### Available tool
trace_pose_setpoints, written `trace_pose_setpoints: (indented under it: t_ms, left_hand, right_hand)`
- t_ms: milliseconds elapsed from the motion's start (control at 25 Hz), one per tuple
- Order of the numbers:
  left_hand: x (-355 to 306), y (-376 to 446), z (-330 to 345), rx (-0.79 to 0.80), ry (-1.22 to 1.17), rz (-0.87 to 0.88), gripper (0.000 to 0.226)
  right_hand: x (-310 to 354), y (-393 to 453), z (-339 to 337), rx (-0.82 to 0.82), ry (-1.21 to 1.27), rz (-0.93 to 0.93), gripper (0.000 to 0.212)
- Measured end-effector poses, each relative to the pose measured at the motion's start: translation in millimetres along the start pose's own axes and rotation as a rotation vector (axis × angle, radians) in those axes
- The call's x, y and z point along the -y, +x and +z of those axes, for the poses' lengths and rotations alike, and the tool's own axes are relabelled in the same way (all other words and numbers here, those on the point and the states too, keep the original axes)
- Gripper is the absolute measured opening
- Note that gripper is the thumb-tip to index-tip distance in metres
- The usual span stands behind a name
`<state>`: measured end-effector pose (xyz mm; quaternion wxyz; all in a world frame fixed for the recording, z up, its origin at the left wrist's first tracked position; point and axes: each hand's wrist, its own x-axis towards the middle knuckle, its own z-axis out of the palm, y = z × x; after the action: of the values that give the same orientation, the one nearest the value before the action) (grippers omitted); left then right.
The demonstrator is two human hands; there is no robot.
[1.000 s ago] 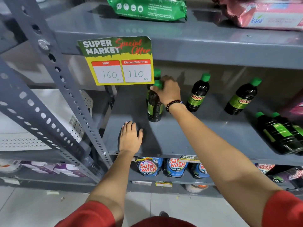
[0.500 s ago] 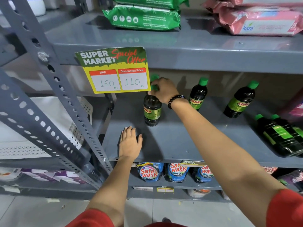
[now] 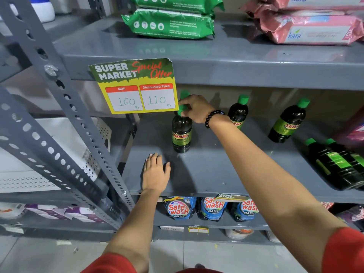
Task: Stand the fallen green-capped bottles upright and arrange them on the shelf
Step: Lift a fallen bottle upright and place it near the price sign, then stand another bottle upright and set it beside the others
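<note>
A dark bottle with a green cap and a Sunny label (image 3: pixel 181 134) stands upright on the grey middle shelf (image 3: pixel 212 174). My right hand (image 3: pixel 197 108) grips its cap from above. Behind it a second green cap (image 3: pixel 184 94) shows, its bottle hidden. Two more bottles stand upright further right, one (image 3: pixel 238 112) partly behind my wrist, another (image 3: pixel 287 123) beyond it. Two bottles (image 3: pixel 338 164) lie on their sides at the shelf's right end. My left hand (image 3: pixel 155 172) rests flat on the shelf's front, fingers apart.
A yellow price sign (image 3: pixel 136 87) hangs from the upper shelf's edge, just left of the held bottle. Green (image 3: pixel 171 26) and pink packs (image 3: pixel 311 32) lie on the upper shelf. Blue Safe Wash pouches (image 3: pixel 210 208) fill the shelf below. A slanted perforated post (image 3: pixel 65 107) runs down the left.
The held bottle has turned so its label faces me and now stands a little further forward. My left hand has stayed flat on the shelf. The camera has tilted up.
</note>
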<state>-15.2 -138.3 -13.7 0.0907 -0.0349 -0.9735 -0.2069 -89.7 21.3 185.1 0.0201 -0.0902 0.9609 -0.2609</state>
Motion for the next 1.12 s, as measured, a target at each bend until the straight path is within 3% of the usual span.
trace_pose_setpoints:
  t_ms: [280, 440, 680, 880, 1000, 1120]
  left_hand:
    - [-3, 1, -3, 0.000, 0.036, 0.017, 0.043]
    - [-18, -3, -2, -0.006, 0.018, 0.066, 0.052]
    - [-99, -7, 24, 0.034, -0.096, 0.261, 0.049]
    - [-163, -1, 60, 0.109, -0.125, 0.242, 0.046]
    - [-179, 2, 75, 0.096, -0.083, 0.186, 0.043]
    - [-183, -1, 82, 0.067, -0.050, 0.161, 0.041]
  right_hand:
    - [0, -7, 3, -0.042, 0.054, -0.011, 0.046]
    - [-28, -26, 3, -0.212, 0.140, 0.013, 0.048]
    - [-109, -74, -15, -0.429, 0.195, 0.320, 0.041]
    - [-221, -138, -40, -0.573, -0.061, 0.687, 0.038]
    - [-287, -168, -44, -0.526, -0.324, 0.892, 0.041]
    - [-340, -187, -43, -0.446, -0.388, 1.013, 0.047]
